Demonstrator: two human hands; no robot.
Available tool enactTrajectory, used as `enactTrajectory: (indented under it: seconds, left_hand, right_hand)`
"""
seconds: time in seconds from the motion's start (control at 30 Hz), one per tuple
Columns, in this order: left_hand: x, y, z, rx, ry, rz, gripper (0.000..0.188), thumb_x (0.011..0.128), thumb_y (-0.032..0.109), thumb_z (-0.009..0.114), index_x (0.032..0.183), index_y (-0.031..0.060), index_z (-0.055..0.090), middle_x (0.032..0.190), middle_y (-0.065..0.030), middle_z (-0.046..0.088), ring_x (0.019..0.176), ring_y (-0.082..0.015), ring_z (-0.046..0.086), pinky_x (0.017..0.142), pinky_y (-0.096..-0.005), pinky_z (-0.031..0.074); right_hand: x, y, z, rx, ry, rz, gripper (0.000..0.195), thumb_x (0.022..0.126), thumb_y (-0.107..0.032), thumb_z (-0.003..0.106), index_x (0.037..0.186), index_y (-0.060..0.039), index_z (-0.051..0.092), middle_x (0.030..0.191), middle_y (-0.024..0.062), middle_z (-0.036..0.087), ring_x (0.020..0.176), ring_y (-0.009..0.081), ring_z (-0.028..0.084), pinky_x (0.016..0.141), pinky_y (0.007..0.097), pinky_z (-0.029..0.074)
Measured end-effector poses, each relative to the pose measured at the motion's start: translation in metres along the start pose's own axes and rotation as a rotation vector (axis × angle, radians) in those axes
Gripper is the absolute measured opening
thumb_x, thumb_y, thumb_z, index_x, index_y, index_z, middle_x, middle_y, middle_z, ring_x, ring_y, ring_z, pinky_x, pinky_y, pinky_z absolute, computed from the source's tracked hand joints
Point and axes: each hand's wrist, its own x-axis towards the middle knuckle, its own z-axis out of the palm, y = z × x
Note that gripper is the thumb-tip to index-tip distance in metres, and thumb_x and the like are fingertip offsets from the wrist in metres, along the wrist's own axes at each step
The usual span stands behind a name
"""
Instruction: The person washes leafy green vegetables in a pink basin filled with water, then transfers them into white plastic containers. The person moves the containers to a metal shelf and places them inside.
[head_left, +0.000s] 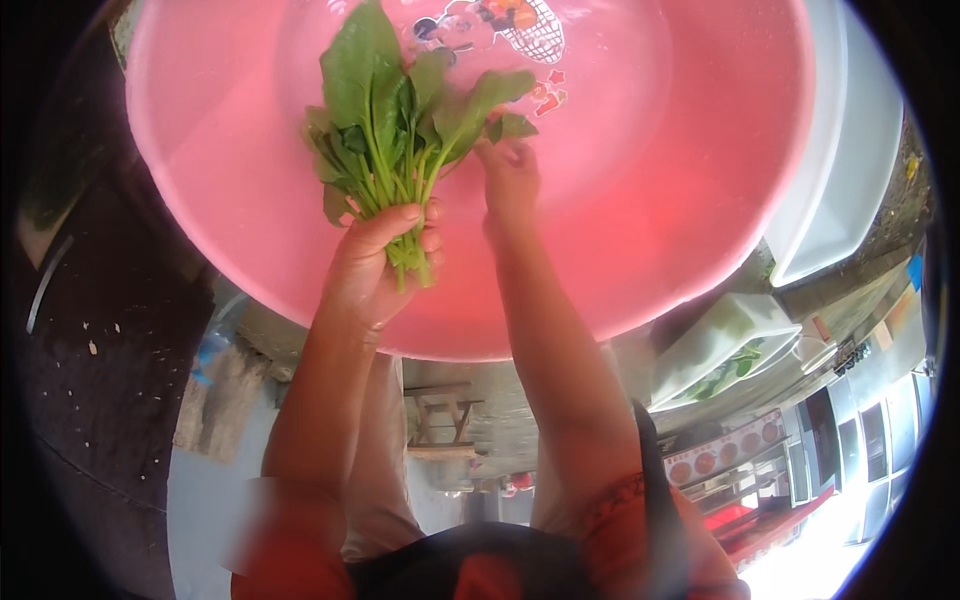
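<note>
My left hand (375, 255) grips a bunch of leafy greens (386, 142) by the stems, with the broad leaves fanned out away from me and the cut stem ends below the thumb. It is over the near part of a large pink plastic basin (247, 247). To the right of the bunch, my right hand (514, 180) has its fingertips bent together at a small green leaf (514, 126). That hand is slightly blurred, and whether this leaf is still joined to the bunch is unclear. A printed cartoon picture (487, 30) shows on the basin's floor.
White plastic tubs (847, 150) stand against the basin's right side. Nearer me on the right, a white plastic basket (720, 322) holds more greens (731, 375). A small wooden stool (442, 416) is on the floor behind me. A dark surface (112, 375) lies at left.
</note>
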Motion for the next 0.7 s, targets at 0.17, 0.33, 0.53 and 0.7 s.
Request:
enactTrajectory:
  seconds: [0.17,0.33,0.53,0.7]
  left_hand:
    - [-0.033,0.017,0.026,-0.027,-0.149,0.091,0.032,0.083,0.011,0.056,0.113,0.0108,0.047,0.089,-0.0027,0.049,0.066,-0.0116,0.050,0.059,-0.0283,0.043]
    - [-0.044,0.019,0.036,0.087,-0.018,0.211,0.030,0.081,0.005,0.057,0.110,0.0112,0.051,0.087,-0.0054,0.054,0.067,-0.0142,0.054,0.056,-0.0256,0.046]
    - [-0.058,0.002,0.053,0.169,0.021,0.162,0.031,0.080,0.004,0.056,0.110,0.0115,0.050,0.088,-0.0050,0.053,0.067,-0.0134,0.052,0.059,-0.0257,0.046]
    - [-0.086,0.007,0.072,-0.046,-0.205,0.198,0.033,0.083,0.007,0.054,0.114,0.0119,0.047,0.090,-0.0020,0.048,0.068,-0.0098,0.049,0.062,-0.0260,0.043]
  right_hand:
    - [0.006,-0.005,0.003,0.159,-0.467,0.252,0.018,0.083,-0.010,0.053,0.099,-0.0017,0.052,0.081,0.0052,0.054,0.075,0.0173,0.054,0.069,0.0287,0.043]
    - [-0.031,-0.043,-0.044,0.252,-0.588,0.336,0.003,0.083,-0.006,0.055,0.086,-0.0059,0.056,0.080,0.0052,0.060,0.076,0.0155,0.057,0.066,0.0310,0.047]
    - [-0.055,-0.111,-0.112,0.338,-0.622,0.358,0.003,0.085,-0.008,0.054,0.087,-0.0084,0.056,0.084,0.0062,0.061,0.077,0.0177,0.058,0.070,0.0348,0.049]
    - [-0.051,-0.116,-0.145,-0.041,-0.475,0.207,0.015,0.083,-0.008,0.052,0.098,-0.0062,0.055,0.087,0.0053,0.058,0.077,0.0150,0.055,0.069,0.0295,0.046]
